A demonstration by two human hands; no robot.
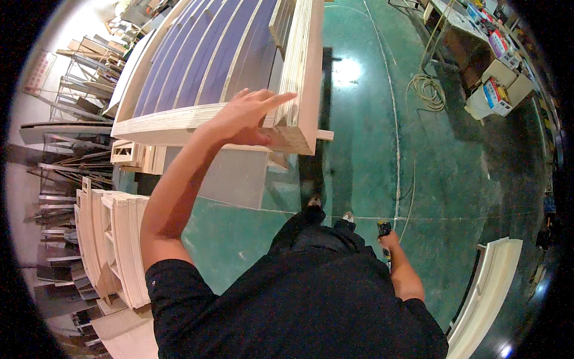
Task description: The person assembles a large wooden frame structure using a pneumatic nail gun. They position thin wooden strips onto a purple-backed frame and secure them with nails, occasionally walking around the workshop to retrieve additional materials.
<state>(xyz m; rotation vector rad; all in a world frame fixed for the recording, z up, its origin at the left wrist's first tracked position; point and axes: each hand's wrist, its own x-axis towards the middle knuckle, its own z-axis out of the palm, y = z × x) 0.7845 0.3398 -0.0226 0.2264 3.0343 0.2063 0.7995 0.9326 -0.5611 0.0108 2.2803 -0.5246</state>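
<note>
A large plywood frame point(197, 116) with curved wooden ribs over purple-blue panels stands in front of me. My left hand point(248, 116) lies over its near right corner. Its fingers are apart, with one stretched toward the right side and the thumb low against the near face. Down by my right leg, my right hand point(390, 240) is closed around a yellow-and-black power tool point(384, 228), mostly hidden by the hand; its exact kind cannot be made out.
Plywood cabinet-like frames point(122, 245) stand at left, before racks of boards point(84, 78). A coiled hose point(427, 93) lies on the green floor point(359, 155). Boxes point(496, 96) and a workbench point(463, 24) are at far right. A long pale panel point(490, 293) leans at near right.
</note>
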